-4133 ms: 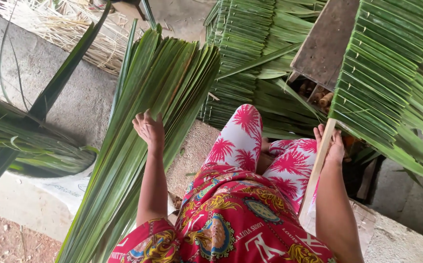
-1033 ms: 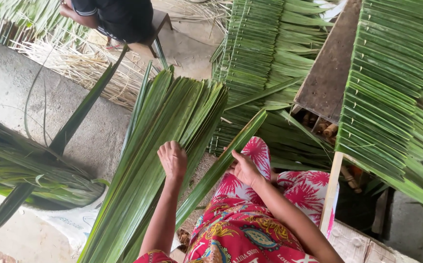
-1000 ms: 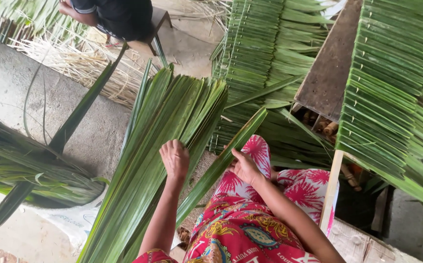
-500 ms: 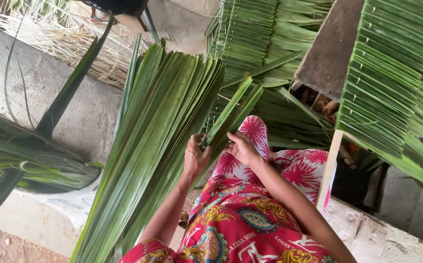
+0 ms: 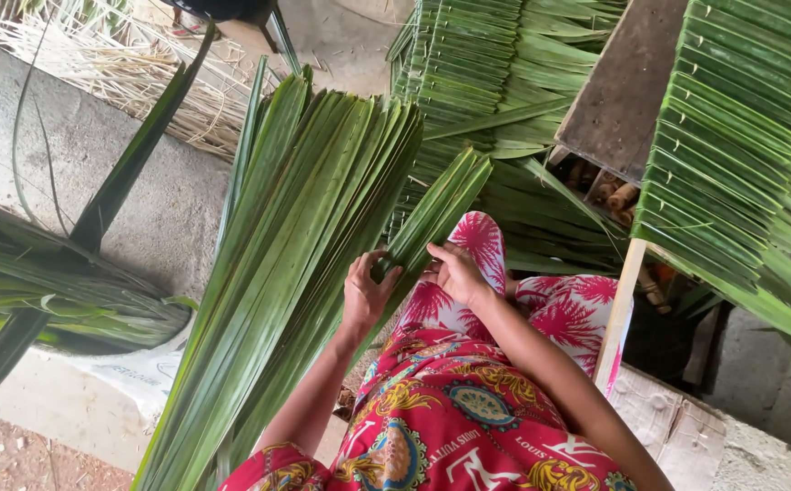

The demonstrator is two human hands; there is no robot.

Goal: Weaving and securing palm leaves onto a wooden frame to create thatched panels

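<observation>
A long green palm leaf lies slanted across my lap, which is covered by a red patterned dress. My left hand grips the leaf's lower part. My right hand holds the same leaf just to the right, fingers closed on it. A thick bundle of long green palm leaves leans beside my left arm.
A woven panel of folded green leaves on a pale stick hangs at the right. More stitched leaf panels lie ahead. A tied leaf bundle lies at the left on the concrete ledge. Dry straw and a person's seat sit far back.
Both hands have drawn one leaf out of the bundle and brought it over my lap. The right hand left the stick at the right and joined the left hand on the leaf.
</observation>
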